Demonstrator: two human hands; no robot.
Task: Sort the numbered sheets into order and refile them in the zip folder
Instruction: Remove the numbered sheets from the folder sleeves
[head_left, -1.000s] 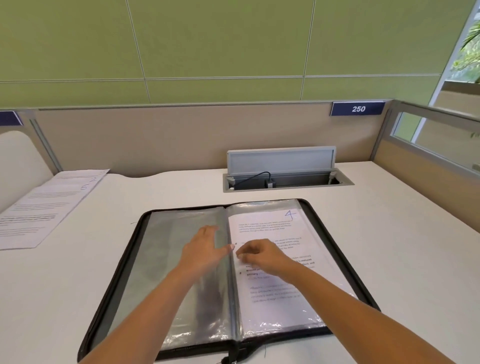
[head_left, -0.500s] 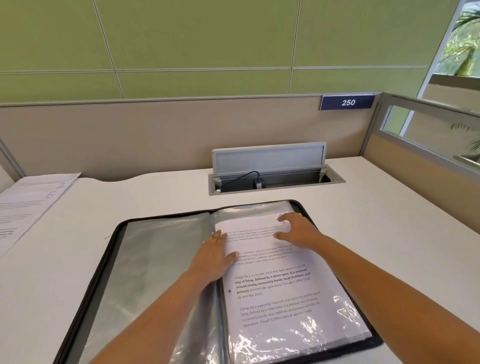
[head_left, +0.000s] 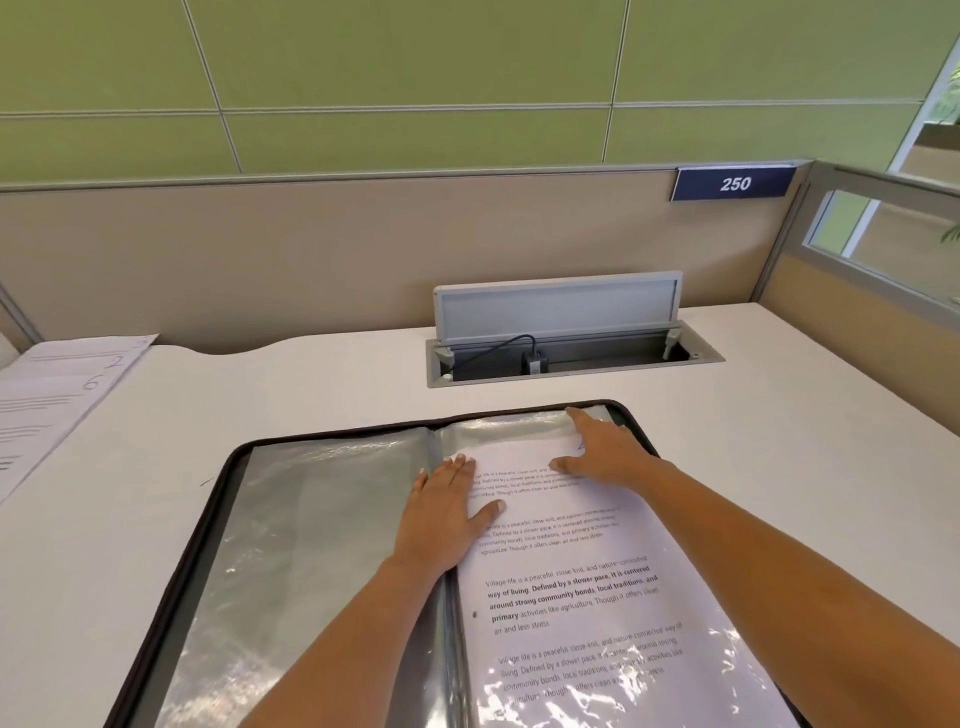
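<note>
Open on the table (head_left: 779, 467), close to the near edge: the zip folder (head_left: 170, 623), black border all round, clear sleeves spread both ways. Pressing down flat with the left hand (head_left: 447, 519) right at the spine, fingers straight, thumb out over the printed sheet (head_left: 582, 597) in the right-hand sleeve. No grasp there, grip released, just weight.

Reaching up with the right hand (head_left: 605, 452) to that sleeve's far corner, fingers spread and laid on the plastic, covering the handwritten number (only a scrap of blue ink peeking out). Grip released here too, by the look of it. No telling about any fingertip inside the sleeve's mouth.

Probably the pull-out step: freeing this sheet for sorting. To do it well:
- Keep the left palm anchoring the spine against any skidding.
- Work a fingertip into the top opening.
- Pinch paper only, never plastic.
- Draw straight toward the far edge, parallel to the spine, slowly enough to avoid buckling.

Glossy, clingy film, most likely, so expect some drag.

Waiting well off to the left on the table: loose sheets (head_left: 52, 410), fanned, with a 2 and a 6 written at the corners. Beside the left hand, the left-hand sleeve (head_left: 311, 545), grey and shiny. Plenty left to do, judging from all this.
</note>
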